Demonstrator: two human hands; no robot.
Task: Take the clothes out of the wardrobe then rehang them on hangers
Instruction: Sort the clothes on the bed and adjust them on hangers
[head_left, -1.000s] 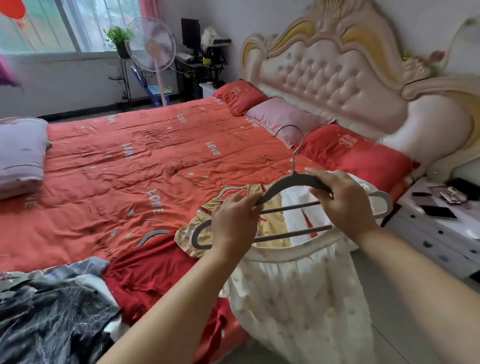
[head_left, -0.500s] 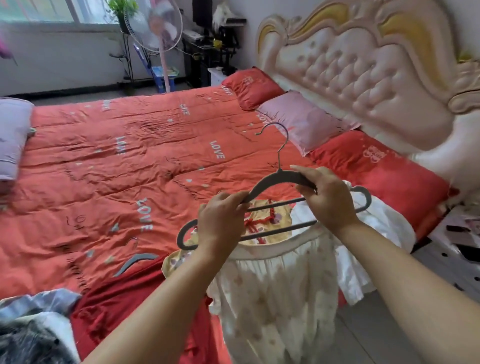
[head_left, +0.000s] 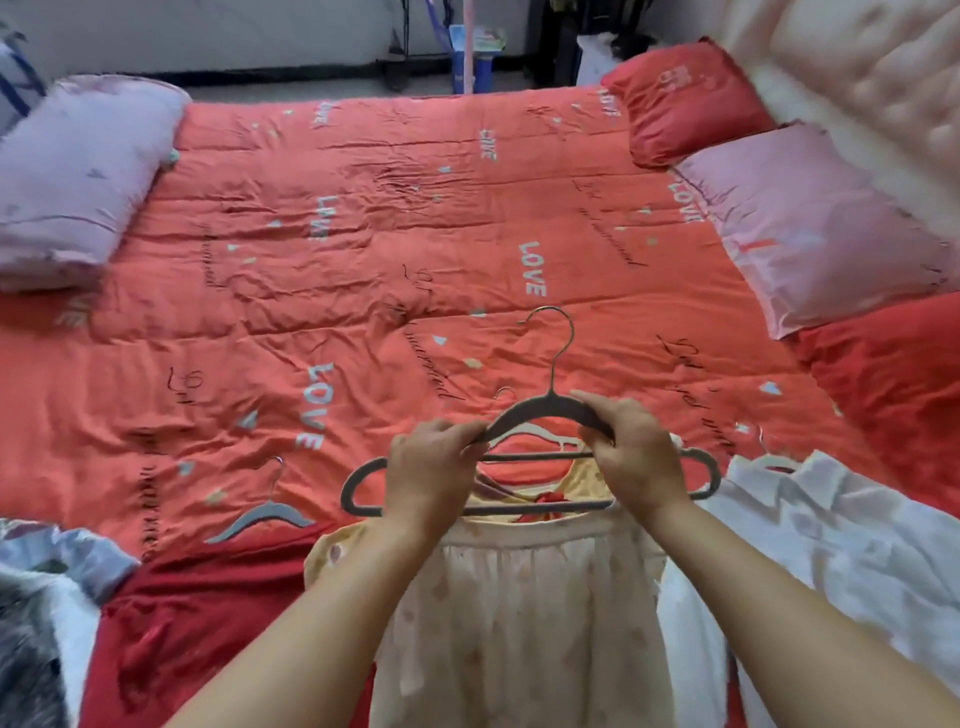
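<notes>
I hold a grey hanger (head_left: 545, 410) above the near edge of the bed. My left hand (head_left: 434, 470) grips its left shoulder and my right hand (head_left: 634, 457) grips its right shoulder. A cream spotted garment (head_left: 519, 623) hangs from the hanger's lower bar. Under it on the bed lies a yellow garment (head_left: 587, 480) with a red bow. A red garment (head_left: 197, 623) on another grey hanger (head_left: 262, 517) lies to the left. A white shirt (head_left: 831, 545) on a white hanger (head_left: 774, 460) lies to the right.
An orange-red quilt (head_left: 363, 234) covers the bed. A lilac pillow (head_left: 72, 182) lies at the far left, red (head_left: 680, 98) and pink pillows (head_left: 810, 223) at the right by the padded headboard (head_left: 857, 67). Dark and pale clothes (head_left: 36, 623) are heaped at the near left.
My view has tilted down and turned left toward the bed. The hanger with the cream garment has come lower over the bed's edge, with both hands still on it.
</notes>
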